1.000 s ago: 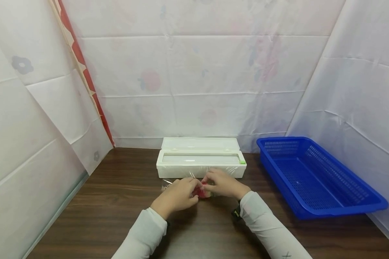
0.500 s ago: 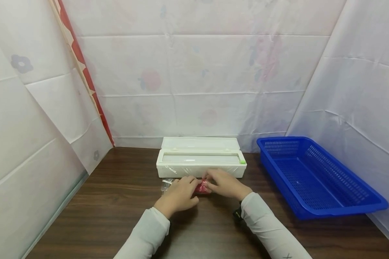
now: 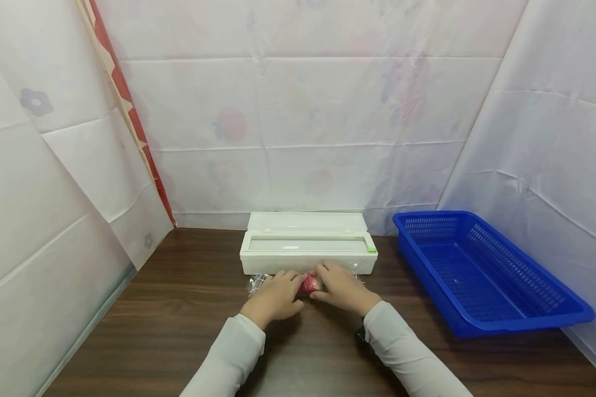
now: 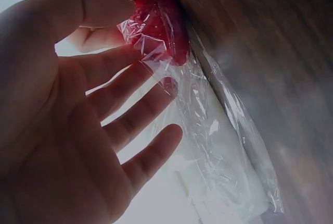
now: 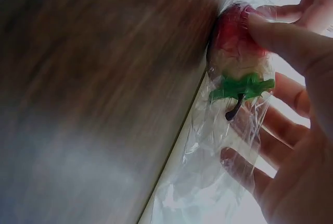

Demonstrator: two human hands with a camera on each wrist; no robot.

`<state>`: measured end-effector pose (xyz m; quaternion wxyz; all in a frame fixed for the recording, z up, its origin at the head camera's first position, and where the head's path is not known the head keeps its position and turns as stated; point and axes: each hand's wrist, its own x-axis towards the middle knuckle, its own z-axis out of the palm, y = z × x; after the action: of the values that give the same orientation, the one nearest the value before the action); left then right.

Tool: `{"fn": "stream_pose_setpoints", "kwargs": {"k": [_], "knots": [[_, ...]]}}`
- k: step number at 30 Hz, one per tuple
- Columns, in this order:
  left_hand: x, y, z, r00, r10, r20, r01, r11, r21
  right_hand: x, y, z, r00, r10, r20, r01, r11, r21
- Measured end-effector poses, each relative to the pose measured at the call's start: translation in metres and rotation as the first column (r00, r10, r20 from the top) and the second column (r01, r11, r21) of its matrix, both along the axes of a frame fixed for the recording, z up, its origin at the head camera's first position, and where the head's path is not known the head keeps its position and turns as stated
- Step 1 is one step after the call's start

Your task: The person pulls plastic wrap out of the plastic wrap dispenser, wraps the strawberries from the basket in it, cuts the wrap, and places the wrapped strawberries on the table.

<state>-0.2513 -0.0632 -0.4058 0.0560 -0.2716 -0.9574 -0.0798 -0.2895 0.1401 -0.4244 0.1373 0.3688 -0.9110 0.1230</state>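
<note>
A red strawberry (image 3: 309,285), covered by clear cling film (image 4: 208,114), lies just in front of the white film box (image 3: 263,264). Its green leaf cap and dark stem face right under the film in the right wrist view. My right hand (image 3: 344,286) holds the strawberry (image 5: 234,36), thumb on its near side and fingers behind the film. From the left, my left hand (image 3: 276,298) reaches in with mostly straight, spread fingers that touch the film by the fruit's red end. Loose film (image 3: 255,284) sticks out beyond my left hand.
The box's lid (image 3: 307,221) stands raised at the back, and a green piece (image 3: 371,250) sits at its right end. A blue perforated basket (image 3: 457,306) stands to the right on the dark wooden table (image 3: 179,309). Pale sheets hang on several sides.
Both hands shift slightly around the strawberry, and more of it shows between them. Film that lay up against the box front has come down around the fruit.
</note>
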Motion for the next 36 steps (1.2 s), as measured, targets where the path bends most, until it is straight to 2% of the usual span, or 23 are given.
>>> {"fn": "stream_pose_setpoints", "kwargs": {"k": [5, 14, 19, 28, 36], "knots": [[-0.004, 0.001, -0.001, 1.0, 0.011, 0.026, -0.011, 1.0, -0.001, -0.003, -0.003, -0.001, 1.0, -0.02, -0.022, 0.02, 1.0, 0.006], [-0.01, 0.001, 0.0, 0.995, 0.021, 0.094, -0.023, 1.0, 0.016, -0.006, -0.001, 0.003, 0.995, 0.011, 0.095, -0.004, 0.997, -0.079], [-0.014, -0.001, -0.001, 0.991, 0.024, 0.131, -0.027, 0.999, 0.022, -0.006, -0.001, 0.006, 0.988, -0.006, 0.151, 0.021, 0.995, -0.095], [-0.018, -0.003, -0.006, 0.986, 0.002, 0.165, -0.014, 0.997, 0.071, -0.007, 0.0, 0.009, 0.968, -0.011, 0.249, 0.039, 0.993, -0.109], [-0.023, -0.006, -0.007, 0.983, -0.034, 0.178, 0.011, 0.992, 0.127, -0.009, 0.001, 0.013, 0.968, 0.005, 0.249, 0.016, 0.997, -0.082]]}}
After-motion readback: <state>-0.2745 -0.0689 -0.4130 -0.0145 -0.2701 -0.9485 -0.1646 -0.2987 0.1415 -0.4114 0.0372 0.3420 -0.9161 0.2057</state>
